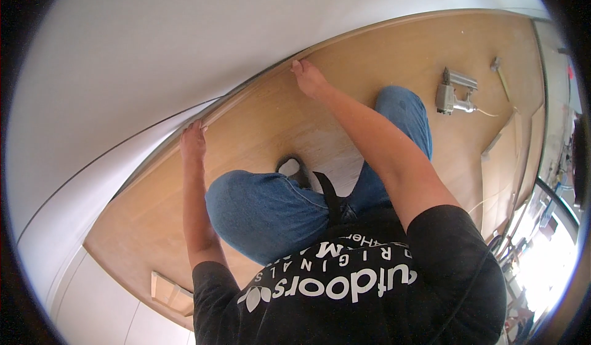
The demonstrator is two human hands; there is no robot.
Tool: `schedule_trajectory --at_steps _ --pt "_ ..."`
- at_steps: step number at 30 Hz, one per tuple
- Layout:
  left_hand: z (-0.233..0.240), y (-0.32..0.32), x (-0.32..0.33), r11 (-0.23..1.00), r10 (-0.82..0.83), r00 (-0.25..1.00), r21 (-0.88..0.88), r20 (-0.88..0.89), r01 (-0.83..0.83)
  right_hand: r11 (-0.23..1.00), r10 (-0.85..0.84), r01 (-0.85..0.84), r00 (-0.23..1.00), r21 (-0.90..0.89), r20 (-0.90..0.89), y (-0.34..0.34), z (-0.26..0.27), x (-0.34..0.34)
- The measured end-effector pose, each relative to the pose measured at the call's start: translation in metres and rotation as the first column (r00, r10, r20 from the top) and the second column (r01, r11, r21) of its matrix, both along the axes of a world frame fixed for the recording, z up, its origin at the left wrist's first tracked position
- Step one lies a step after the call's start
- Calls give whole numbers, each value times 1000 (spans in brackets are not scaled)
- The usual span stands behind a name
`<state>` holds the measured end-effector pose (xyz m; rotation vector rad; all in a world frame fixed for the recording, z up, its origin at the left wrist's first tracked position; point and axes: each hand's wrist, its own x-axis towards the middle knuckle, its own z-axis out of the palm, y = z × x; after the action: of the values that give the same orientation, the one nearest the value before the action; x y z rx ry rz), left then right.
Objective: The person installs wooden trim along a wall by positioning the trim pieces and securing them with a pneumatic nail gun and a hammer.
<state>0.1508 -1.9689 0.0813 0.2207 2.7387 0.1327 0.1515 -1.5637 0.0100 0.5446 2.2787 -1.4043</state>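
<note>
A long, thin wooden trim strip [251,87] runs along the edge of a wooden panel surface [258,128], beside a white wall [152,54]. My left hand [193,141] grips the strip toward its left part, with the fingers over its top. Further right along the same strip, my right hand [308,78] pinches it between thumb and fingers. A dark gap shows between the strip and the wall. The undersides of the strip and my fingertips are partly hidden.
On the panel to my right lie a pneumatic nail gun [455,93] with a thin hose and a hammer [501,77]. Thin wooden boards [503,169] lie farther right. A small wooden frame piece [171,294] is at lower left. My knees [268,211] rest on the panel.
</note>
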Motion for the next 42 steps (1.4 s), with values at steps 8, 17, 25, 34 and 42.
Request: schedule_trajectory --at_steps 8,17,25,34,42 --pt "3 3 -2 1000 10 1000 5 -1 -10 1000 -12 13 999 -22 30 -1 6 -1" --pt "5 4 -8 999 7 999 -41 42 -6 999 -40 40 999 -6 -20 -3 5 -4" --pt "4 5 -8 1000 -4 1000 5 20 4 993 -94 97 995 63 -44 -5 -7 -2" --pt "4 2 -4 999 -44 999 -32 -26 43 999 -37 37 999 -1 -27 -3 4 -2" --pt "3 1 -10 999 -31 1000 -7 -1 31 996 16 -5 993 92 -119 -3 2 -5"
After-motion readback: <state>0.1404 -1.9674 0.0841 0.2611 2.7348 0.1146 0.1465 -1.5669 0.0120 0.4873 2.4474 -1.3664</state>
